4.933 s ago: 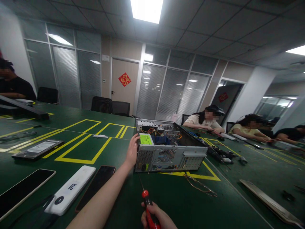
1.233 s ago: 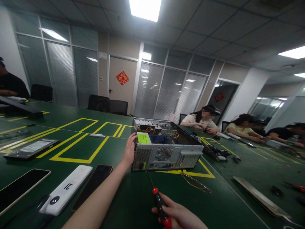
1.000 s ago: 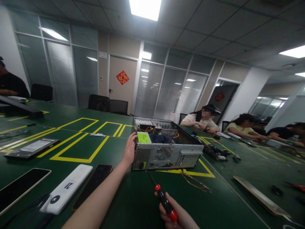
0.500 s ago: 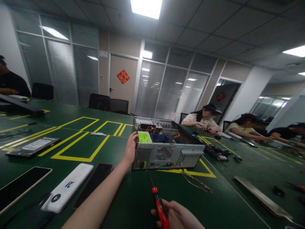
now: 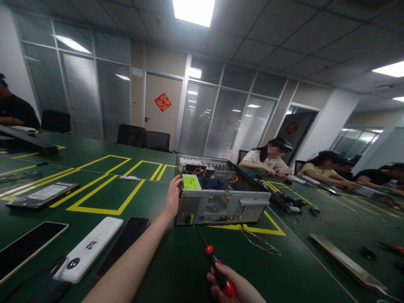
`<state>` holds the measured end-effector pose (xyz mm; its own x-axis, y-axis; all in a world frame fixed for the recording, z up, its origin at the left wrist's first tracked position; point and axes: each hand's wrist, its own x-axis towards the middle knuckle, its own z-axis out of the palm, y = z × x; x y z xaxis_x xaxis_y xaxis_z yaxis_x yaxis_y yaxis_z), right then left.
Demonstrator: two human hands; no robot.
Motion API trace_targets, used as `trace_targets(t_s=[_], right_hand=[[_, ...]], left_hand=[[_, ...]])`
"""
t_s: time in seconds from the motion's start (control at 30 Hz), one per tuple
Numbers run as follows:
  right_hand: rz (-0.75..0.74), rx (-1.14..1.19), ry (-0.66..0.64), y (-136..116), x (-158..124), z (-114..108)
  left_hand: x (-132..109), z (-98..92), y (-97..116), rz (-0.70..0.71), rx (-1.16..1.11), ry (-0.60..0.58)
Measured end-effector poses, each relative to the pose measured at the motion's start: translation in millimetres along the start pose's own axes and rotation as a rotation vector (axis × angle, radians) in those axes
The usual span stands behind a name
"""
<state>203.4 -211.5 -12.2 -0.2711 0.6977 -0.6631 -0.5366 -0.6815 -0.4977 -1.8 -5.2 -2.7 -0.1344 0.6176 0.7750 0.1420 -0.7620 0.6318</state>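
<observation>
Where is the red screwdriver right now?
In the head view, the red screwdriver is at the bottom middle, gripped in the right hand, its tip pointing at the back of the open computer case.

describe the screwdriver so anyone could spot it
On the green table, find the open computer case. Just in front of it, the right hand grips the screwdriver, shaft aimed at the case's rear panel. Its red-and-black handle stands out from the flat phones nearby.

Glass partitions (image 5: 221,122) with blinds, beige door (image 5: 159,111), ceiling light panels (image 5: 193,10), green table (image 5: 299,269).
</observation>
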Motion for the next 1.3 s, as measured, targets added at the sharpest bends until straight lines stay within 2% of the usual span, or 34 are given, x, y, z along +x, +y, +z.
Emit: trace_targets(t_s=[0.13,0.37,0.5,0.63,0.93,1.3], right_hand=[[-0.004,-0.085,0.004,-1,-1,-2],[-0.103,-0.201,-0.110,3,3,-13],[-0.086,-0.217,-0.142,6,8,-22],[-0.053,-0.176,-0.099,7,7,-25],[0.013,-0.056,-0.061,2,1,-17],[0.002,-0.064,-0.055,1,-1,-16]], left_hand=[[0,-0.4,1,0.010,0.001,0.005],[0,1.0,-1,0.015,0.012,0.009],[0,1.1,-2,0.009,0.011,0.010],[0,0.3,-1,0.016,0.009,0.009],[0,0.1,-1,0.014,0.024,0.002],[0,-0.2,-1,0.010,-0.001,0.005]])
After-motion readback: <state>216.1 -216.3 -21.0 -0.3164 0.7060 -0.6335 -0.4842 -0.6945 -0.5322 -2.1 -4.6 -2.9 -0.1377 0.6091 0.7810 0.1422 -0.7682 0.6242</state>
